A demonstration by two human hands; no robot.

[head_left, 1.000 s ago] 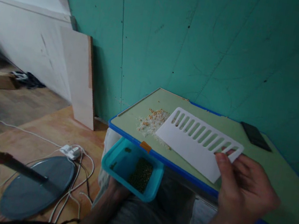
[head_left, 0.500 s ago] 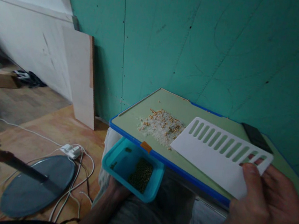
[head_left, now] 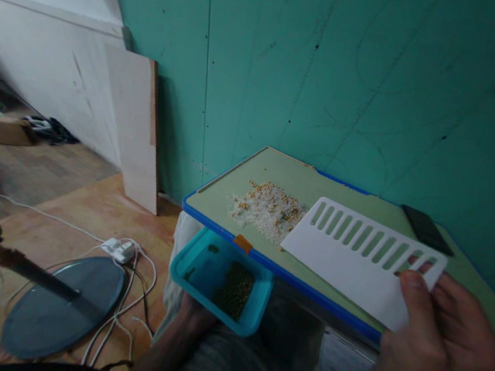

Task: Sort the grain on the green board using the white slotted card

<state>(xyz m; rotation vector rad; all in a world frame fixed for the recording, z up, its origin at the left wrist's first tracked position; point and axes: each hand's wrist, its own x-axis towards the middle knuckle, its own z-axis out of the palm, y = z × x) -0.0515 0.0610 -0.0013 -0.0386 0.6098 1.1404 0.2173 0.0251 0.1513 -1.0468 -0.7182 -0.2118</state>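
My right hand (head_left: 435,337) grips the right end of a white slotted plastic panel (head_left: 347,269), thumb on top and fingers behind. The panel hangs tilted over a pale green tabletop (head_left: 350,193) with a blue rim. By its left end lies a spread pile of white rice-like grains mixed with yellow peas (head_left: 269,209). Below the table edge, my left hand (head_left: 194,316) supports a teal plastic container (head_left: 196,265) from underneath, its fingers mostly hidden. Small dark green grains (head_left: 234,291) have gathered toward the container's right side.
A dark flat object (head_left: 427,229) lies at the table's back right. The green wall (head_left: 257,73) stands directly behind. On the floor to the left are a round grey stand base (head_left: 65,313), white cables (head_left: 151,277) and a leaning board (head_left: 136,129).
The right hand and the white panel have shifted very slightly left and down at the far end. The left hand and container look almost unchanged.
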